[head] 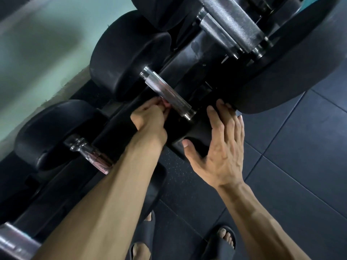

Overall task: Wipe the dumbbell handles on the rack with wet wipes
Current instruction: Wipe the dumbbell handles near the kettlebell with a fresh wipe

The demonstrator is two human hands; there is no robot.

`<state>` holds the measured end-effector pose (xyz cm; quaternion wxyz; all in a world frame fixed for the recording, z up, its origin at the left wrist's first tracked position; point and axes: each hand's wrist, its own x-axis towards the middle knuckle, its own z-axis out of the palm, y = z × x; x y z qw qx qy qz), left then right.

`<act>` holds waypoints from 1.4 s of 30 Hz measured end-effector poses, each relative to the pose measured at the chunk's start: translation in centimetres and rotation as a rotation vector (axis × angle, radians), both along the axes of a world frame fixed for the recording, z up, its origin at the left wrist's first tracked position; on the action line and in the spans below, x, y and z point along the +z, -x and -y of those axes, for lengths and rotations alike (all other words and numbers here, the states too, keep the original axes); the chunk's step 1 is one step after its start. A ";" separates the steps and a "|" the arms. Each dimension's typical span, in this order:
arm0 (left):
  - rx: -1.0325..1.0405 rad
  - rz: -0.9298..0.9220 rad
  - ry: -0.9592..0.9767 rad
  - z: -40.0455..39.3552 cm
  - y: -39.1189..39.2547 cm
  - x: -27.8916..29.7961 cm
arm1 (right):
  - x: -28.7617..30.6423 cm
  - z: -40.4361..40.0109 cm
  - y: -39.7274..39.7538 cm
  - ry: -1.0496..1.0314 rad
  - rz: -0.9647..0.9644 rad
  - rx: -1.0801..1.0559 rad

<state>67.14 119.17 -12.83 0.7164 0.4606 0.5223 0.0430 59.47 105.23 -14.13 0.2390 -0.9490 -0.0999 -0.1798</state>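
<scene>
A black dumbbell with a knurled chrome handle [167, 91] lies on the dark rack [189, 59]. My left hand [150, 119] reaches in from below. Its bunched fingertips pinch a small, mostly hidden wad, seemingly the wet wipe [166, 105], against the near underside of that handle. My right hand [219, 145] lies flat on the dumbbell's near head [199, 132], fingers straight and thumb spread along its lower edge.
More dumbbells sit on the rack: one handle [90, 154] under my left forearm, larger ones [231, 29] above. A big black head [293, 72] overhangs on the right. A pale green wall [47, 53] stands behind. Dark rubber floor tiles [300, 156] and my sandalled feet [221, 241] are below.
</scene>
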 end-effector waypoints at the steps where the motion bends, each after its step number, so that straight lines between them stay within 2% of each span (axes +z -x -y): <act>1: 0.019 0.009 -0.012 -0.1 -0.3 -0.2 | -0.1 0.0 0.0 0.001 0.005 0.003; 4: -0.218 -0.035 -0.095 0.5 1.4 -0.8 | -0.1 -0.1 0.0 -0.015 0.007 -0.007; 6: -0.282 -0.028 -0.065 0.8 2.2 -0.9 | -0.1 -0.2 0.0 -0.006 0.001 -0.012; 10: 0.019 0.068 0.081 -1.2 -1.4 -1.1 | -0.1 0.0 -0.1 0.008 0.012 -0.006; 13: -0.022 0.187 0.270 -2.4 -1.5 -1.2 | -0.2 -0.2 -0.1 0.000 0.024 -0.026; 15: -0.044 0.282 0.484 -3.1 -0.3 -0.8 | -0.3 -0.4 -0.1 -0.003 0.027 -0.041; 17: 0.038 0.392 0.632 -4.2 -0.4 -0.8 | -0.3 -0.3 0.0 0.002 0.028 -0.045; 19: 0.172 0.475 0.687 -4.8 -1.0 -0.6 | -0.5 -0.2 0.0 0.009 0.034 -0.040; 21: 0.169 0.502 0.709 -4.5 -0.9 -0.6 | -0.5 -0.2 0.0 0.015 0.043 -0.043; 26: -0.160 0.424 0.593 -4.9 0.5 -1.0 | -0.6 -0.4 -0.1 0.013 0.060 -0.060; 28: -0.155 0.414 0.564 -5.7 0.1 -0.9 | -0.6 -0.5 -0.1 0.023 0.046 -0.061; 32: 0.007 0.457 0.588 -5.8 -0.7 -1.3 | -0.4 -0.4 0.1 0.027 0.025 -0.064; 38: -0.400 0.327 0.503 -4.5 2.0 -1.4 | -0.5 -0.7 0.2 0.024 0.021 -0.088; 39: -0.378 0.344 0.536 -4.6 1.9 -1.3 | -0.4 -0.7 0.2 0.029 0.023 -0.088; 42: -0.091 0.422 0.661 -5.2 -0.2 -0.9 | -0.3 -0.6 0.2 0.036 0.034 -0.077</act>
